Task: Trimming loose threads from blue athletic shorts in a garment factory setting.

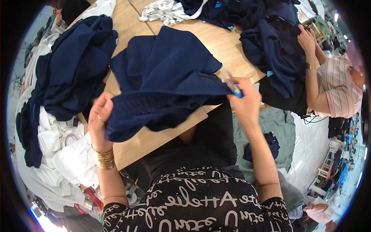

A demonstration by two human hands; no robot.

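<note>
Forearms enter from the lower edge, above a black top printed with white script. Left hand (pixel 99 121), wearing a ring and a stack of gold bangles at the wrist, is closed on the lower left edge of a navy blue garment (pixel 166 83), fingers curled over the fabric. Right hand (pixel 243 101) pinches the garment's right edge, fingers together on the cloth and on a small blue tool (pixel 238 92) whose kind cannot be told. Garment is stretched between the two hands and drapes over the near edge of the wooden table (pixel 216 42), its upper part lying flat on the tabletop. Left of it, a heap of navy fabric (pixel 73 65) rests on white cloth (pixel 65 154) that spills below the table edge. Farther back lie a bundle of white strips (pixel 164 11) and a second navy pile (pixel 270 46). At far right, another person in a striped pink top (pixel 340 91) rests a hand (pixel 307 40) on that pile.
</note>
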